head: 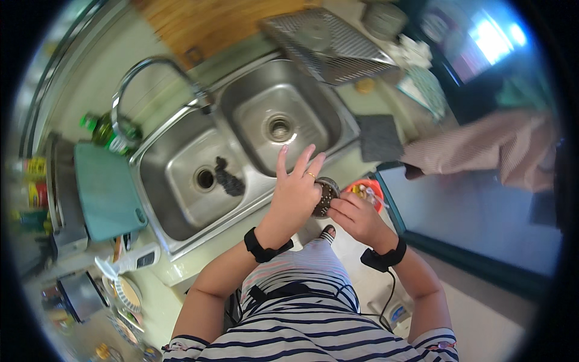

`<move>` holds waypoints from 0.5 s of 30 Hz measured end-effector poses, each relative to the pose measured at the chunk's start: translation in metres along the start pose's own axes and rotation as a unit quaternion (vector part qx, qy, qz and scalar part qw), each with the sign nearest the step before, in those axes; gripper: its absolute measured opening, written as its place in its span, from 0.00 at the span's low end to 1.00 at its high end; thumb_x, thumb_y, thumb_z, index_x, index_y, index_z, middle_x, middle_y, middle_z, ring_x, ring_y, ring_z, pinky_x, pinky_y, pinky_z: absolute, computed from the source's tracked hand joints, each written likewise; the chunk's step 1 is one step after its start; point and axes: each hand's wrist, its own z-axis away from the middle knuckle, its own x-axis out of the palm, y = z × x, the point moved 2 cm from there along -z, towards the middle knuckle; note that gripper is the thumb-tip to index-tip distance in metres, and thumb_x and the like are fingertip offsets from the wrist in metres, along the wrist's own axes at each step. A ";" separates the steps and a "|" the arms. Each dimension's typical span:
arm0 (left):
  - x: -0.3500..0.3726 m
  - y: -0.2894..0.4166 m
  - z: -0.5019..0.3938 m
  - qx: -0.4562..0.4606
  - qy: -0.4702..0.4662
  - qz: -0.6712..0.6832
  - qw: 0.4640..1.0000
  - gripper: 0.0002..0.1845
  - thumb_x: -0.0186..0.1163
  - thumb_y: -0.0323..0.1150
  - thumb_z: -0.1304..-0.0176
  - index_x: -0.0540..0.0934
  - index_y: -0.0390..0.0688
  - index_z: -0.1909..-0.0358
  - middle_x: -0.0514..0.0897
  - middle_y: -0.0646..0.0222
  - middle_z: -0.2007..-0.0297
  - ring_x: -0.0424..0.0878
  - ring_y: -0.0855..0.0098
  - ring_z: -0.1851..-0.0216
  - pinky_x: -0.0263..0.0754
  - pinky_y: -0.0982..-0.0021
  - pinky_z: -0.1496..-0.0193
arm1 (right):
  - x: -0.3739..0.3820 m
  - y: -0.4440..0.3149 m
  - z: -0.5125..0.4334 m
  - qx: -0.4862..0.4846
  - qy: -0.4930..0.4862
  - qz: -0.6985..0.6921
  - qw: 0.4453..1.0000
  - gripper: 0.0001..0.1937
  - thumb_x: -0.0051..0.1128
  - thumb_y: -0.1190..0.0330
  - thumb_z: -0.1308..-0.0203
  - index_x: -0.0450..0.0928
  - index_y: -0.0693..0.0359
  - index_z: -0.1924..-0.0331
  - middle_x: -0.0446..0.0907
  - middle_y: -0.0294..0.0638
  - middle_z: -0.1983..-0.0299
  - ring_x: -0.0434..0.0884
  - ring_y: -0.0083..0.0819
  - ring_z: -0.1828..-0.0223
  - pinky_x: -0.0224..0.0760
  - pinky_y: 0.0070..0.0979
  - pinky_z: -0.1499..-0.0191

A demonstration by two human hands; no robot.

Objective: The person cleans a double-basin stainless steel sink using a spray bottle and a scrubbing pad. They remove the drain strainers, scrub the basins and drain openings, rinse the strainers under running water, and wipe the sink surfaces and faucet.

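A round, perforated metal sink strainer [325, 199] is held between my two hands, over the floor just in front of the counter edge. My left hand [296, 190] grips its left rim between thumb and a finger, while the other fingers stretch out above the right sink basin [312, 122]. My right hand [362, 221] pinches the strainer's lower right side with its fingertips. Behind the right hand is a red bin [379, 190] with food scraps and other waste in it. A dark scouring pad or cloth [230, 178] lies in the left basin [181, 181], beside the drain.
A curved chrome faucet [135, 68] rises behind the basins. Left of them are a green cutting board [106, 194] and a green bottle [115, 131]. A ridged metal drying tray [330, 40] sits beyond the right basin, and a grey cloth [380, 137] lies on the counter.
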 end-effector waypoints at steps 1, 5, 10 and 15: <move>0.015 0.018 -0.012 0.023 -0.006 0.030 0.999 0.07 0.60 0.31 0.56 0.82 0.39 0.83 0.76 0.61 0.43 0.64 0.58 0.32 0.43 0.33 0.30 | -0.009 0.002 0.024 0.017 0.005 0.007 1.000 0.15 0.60 0.75 0.56 0.79 0.67 0.60 0.78 0.43 0.57 0.77 0.40 0.55 0.78 0.29 0.58; 0.090 0.089 -0.043 0.099 -0.068 0.112 0.986 0.07 0.60 0.31 0.54 0.82 0.39 0.83 0.75 0.61 0.41 0.62 0.57 0.30 0.40 0.32 0.30 | -0.024 0.010 0.124 0.135 0.016 0.021 0.990 0.15 0.60 0.76 0.56 0.79 0.66 0.59 0.78 0.43 0.57 0.78 0.40 0.54 0.78 0.30 0.56; 0.195 0.146 -0.054 0.134 -0.185 0.207 0.951 0.05 0.66 0.34 0.53 0.85 0.44 0.76 0.73 0.64 0.39 0.61 0.58 0.30 0.39 0.33 0.30 | 0.010 0.036 0.246 0.281 0.041 -0.005 0.959 0.11 0.58 0.75 0.53 0.79 0.63 0.62 0.76 0.41 0.59 0.76 0.37 0.58 0.77 0.29 0.59; 0.321 0.149 -0.039 -0.035 -0.197 0.315 0.928 0.06 0.73 0.36 0.54 0.86 0.49 0.74 0.74 0.71 0.40 0.63 0.63 0.32 0.42 0.43 0.30 | 0.093 0.084 0.355 0.429 0.080 -0.044 0.899 0.06 0.57 0.77 0.49 0.79 0.63 0.66 0.77 0.43 0.59 0.77 0.40 0.56 0.75 0.33 0.56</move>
